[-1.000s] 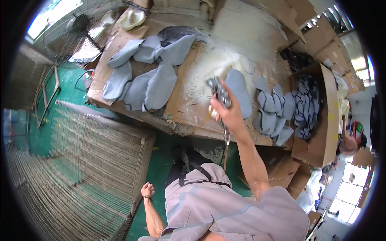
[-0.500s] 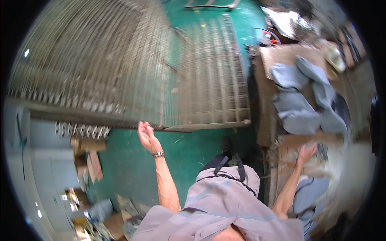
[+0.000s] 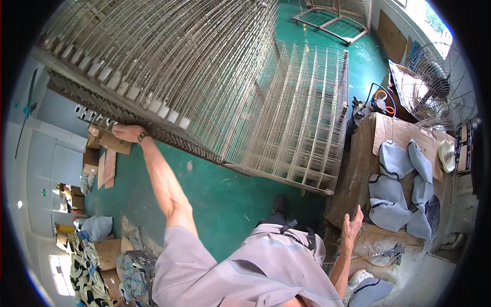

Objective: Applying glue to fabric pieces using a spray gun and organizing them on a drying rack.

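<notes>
The left hand [image 3: 127,133] reaches far left to the wire rack [image 3: 169,77], fingers curled on its lower edge — likely to pull or steady it. The right hand [image 3: 352,225] hovers by the cardboard-covered table [image 3: 358,169], fingers spread wide and holding nothing, near the grey fabric pieces [image 3: 394,189].

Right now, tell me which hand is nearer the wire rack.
Left. The left hand touches the wire rack at its lower edge; the right hand is apart from it, at the cardboard-covered table.
</notes>
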Demonstrator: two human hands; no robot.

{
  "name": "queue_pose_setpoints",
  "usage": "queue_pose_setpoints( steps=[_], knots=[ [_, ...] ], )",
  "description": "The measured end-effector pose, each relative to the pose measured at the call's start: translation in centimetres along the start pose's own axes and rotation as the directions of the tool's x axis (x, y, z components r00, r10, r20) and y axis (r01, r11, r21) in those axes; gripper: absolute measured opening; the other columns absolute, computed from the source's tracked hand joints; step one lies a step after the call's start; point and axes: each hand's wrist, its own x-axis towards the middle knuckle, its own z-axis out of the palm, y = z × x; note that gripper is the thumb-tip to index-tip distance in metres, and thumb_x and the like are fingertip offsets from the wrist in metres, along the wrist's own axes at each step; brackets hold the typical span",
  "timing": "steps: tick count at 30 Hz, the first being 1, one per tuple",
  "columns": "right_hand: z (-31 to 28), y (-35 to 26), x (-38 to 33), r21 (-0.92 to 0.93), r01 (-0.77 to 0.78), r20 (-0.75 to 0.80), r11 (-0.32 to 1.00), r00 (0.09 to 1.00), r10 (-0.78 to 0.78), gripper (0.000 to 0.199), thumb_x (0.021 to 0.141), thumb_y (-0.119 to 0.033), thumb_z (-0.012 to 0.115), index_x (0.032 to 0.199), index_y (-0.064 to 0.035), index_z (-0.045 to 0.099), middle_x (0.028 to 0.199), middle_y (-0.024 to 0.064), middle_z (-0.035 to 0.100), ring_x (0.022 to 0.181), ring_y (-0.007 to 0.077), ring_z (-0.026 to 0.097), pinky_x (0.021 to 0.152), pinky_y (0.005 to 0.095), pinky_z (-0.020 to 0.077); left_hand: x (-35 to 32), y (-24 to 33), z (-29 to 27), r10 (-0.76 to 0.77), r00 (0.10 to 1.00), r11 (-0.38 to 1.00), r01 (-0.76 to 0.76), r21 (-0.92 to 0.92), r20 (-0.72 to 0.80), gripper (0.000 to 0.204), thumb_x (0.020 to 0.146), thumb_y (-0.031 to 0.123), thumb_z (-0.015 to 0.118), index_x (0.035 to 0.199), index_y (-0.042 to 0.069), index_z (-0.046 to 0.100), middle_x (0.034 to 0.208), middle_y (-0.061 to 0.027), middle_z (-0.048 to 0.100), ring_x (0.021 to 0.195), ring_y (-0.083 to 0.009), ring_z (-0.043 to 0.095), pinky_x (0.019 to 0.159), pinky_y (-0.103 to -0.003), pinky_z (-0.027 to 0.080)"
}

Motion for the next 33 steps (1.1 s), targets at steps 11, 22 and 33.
queue_pose_setpoints(
  steps=[11, 22, 33],
  knots=[
    [10.5, -4.1, 3.5, -0.173, 0.024, 0.199, 0.985, 0.980, 0.011, 0.073, 0.087, -0.010, 0.070, 0.153, -0.0034, 0.041, 0.142, 0.0284, 0.052, 0.132, 0.0454, 0.051, 0.112, 0.0483, 0.0431, 0.9, -4.3, 5.4, -0.138, 0.960, 0.950, 0.197, -0.240, 0.242, 0.080, 0.110, 0.059, 0.028, 0.151, -0.008, 0.043, 0.153, -0.0266, 0.048, 0.136, -0.0377, 0.051, 0.117, -0.047, 0.038],
    [12.4, -0.7, -4.8, -0.262, -0.262, 0.149, 0.929, 0.940, 0.307, 0.072, 0.084, -0.018, 0.071, 0.149, 0.0005, 0.047, 0.140, 0.0274, 0.056, 0.131, 0.0433, 0.054, 0.112, 0.0472, 0.0440, 4.5, -9.9, 15.1, -0.385, 0.860, 0.870, 0.459, -0.181, 0.334, 0.096, 0.101, 0.074, 0.030, 0.147, -0.007, 0.052, 0.147, -0.0277, 0.055, 0.131, -0.0432, 0.057, 0.111, -0.051, 0.046],
    [17.3, 5.1, -18.4, -0.232, -0.655, 0.066, 0.719, 0.727, 0.684, 0.070, 0.076, -0.014, 0.074, 0.142, 0.0031, 0.058, 0.107, 0.0194, 0.075, 0.084, 0.0278, 0.074, 0.073, 0.0389, 0.0604, 9.5, -13.5, 25.3, -0.625, 0.445, 0.575, 0.818, -0.008, 0.641, 0.095, 0.090, 0.090, 0.027, 0.165, 0.033, 0.028, 0.172, -0.0075, 0.022, 0.157, -0.0360, 0.023, 0.124, -0.063, 0.020]
  ],
)
